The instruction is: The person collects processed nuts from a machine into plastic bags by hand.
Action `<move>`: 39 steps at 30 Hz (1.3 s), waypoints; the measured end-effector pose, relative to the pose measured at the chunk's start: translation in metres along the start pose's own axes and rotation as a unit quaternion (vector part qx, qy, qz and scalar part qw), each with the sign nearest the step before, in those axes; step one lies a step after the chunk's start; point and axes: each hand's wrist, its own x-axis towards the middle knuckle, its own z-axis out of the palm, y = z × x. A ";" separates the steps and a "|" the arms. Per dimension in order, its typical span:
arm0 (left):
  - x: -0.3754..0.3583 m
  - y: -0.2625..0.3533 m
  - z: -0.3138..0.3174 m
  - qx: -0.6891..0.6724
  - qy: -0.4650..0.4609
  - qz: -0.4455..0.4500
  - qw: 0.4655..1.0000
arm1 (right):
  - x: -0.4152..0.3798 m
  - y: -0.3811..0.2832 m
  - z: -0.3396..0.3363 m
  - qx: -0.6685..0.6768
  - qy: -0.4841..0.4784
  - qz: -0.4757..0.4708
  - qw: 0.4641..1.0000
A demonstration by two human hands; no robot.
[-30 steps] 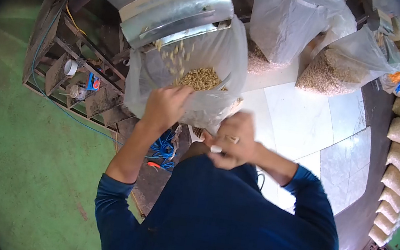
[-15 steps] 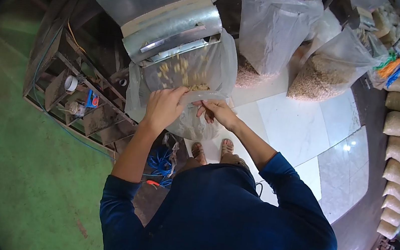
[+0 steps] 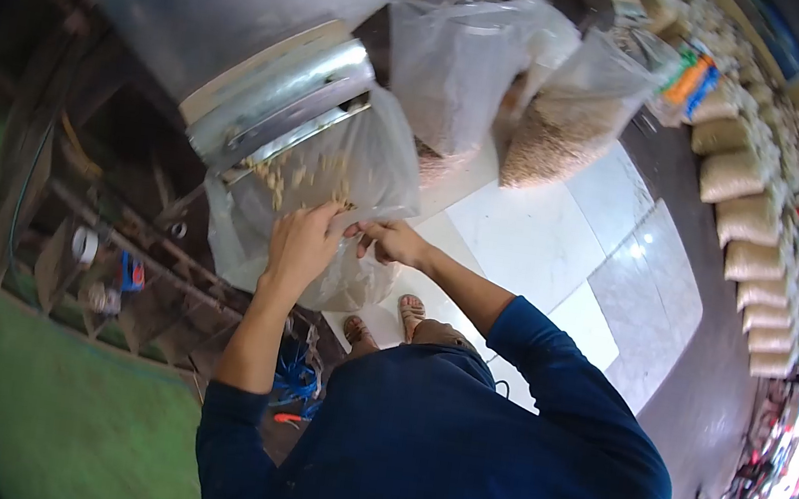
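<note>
A clear plastic bag (image 3: 386, 162) hangs under the metal chute (image 3: 282, 103) of a machine. Pale pieces (image 3: 303, 176) drop from the chute into the bag. My left hand (image 3: 305, 242) is at the bag's near edge, its fingers closed on the plastic near the pieces. Just to its right, my right hand (image 3: 391, 240) pinches the same rim, with some fingers curled below it. The lower part of the bag hangs beneath my hands, above my feet.
Two filled clear bags (image 3: 451, 85) (image 3: 567, 130) stand on pale tiles (image 3: 514, 219) ahead. Stacked filled sacks (image 3: 732, 177) line the right side. A wooden frame (image 3: 145, 267) with a blue-red item (image 3: 131, 271) is at left. Blue cord (image 3: 296, 369) lies near my feet.
The view has turned and shifted, so the chute, bags and sacks appear further left. Both hands remain at the bag's rim. The pieces keep falling.
</note>
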 end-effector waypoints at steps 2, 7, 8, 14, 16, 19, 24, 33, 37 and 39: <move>-0.004 0.002 -0.003 0.020 -0.033 -0.013 0.999 | -0.010 0.004 -0.005 -0.001 -0.027 -0.029 0.999; -0.028 0.023 0.007 -0.205 0.113 0.064 0.970 | -0.073 0.069 -0.015 0.229 0.085 0.001 0.970; -0.038 0.022 0.019 -0.243 0.245 0.141 0.928 | -0.091 0.094 -0.025 0.204 0.135 0.045 0.969; -0.080 0.087 0.119 -0.377 0.166 0.215 0.885 | -0.272 0.342 -0.156 -0.270 0.350 0.294 0.847; -0.077 0.112 0.158 -0.388 0.086 0.192 0.897 | -0.336 0.388 -0.181 -0.258 0.357 0.457 0.773; -0.069 0.143 0.215 -0.370 -0.261 0.135 0.881 | -0.386 0.380 -0.168 0.007 0.445 0.435 0.782; -0.041 0.139 0.382 -0.291 -0.364 0.013 0.885 | -0.417 0.433 -0.204 0.146 0.397 0.352 0.835; -0.013 0.086 0.457 -0.178 -0.273 -0.416 0.849 | -0.504 0.516 -0.301 0.269 0.495 0.319 0.762; 0.006 0.127 0.493 -0.218 -0.307 -0.361 0.853 | -0.517 0.530 -0.356 0.343 0.512 0.345 0.708; 0.016 0.135 0.522 -0.142 -0.319 -0.252 0.903 | -0.508 0.529 -0.390 0.370 0.477 0.345 0.719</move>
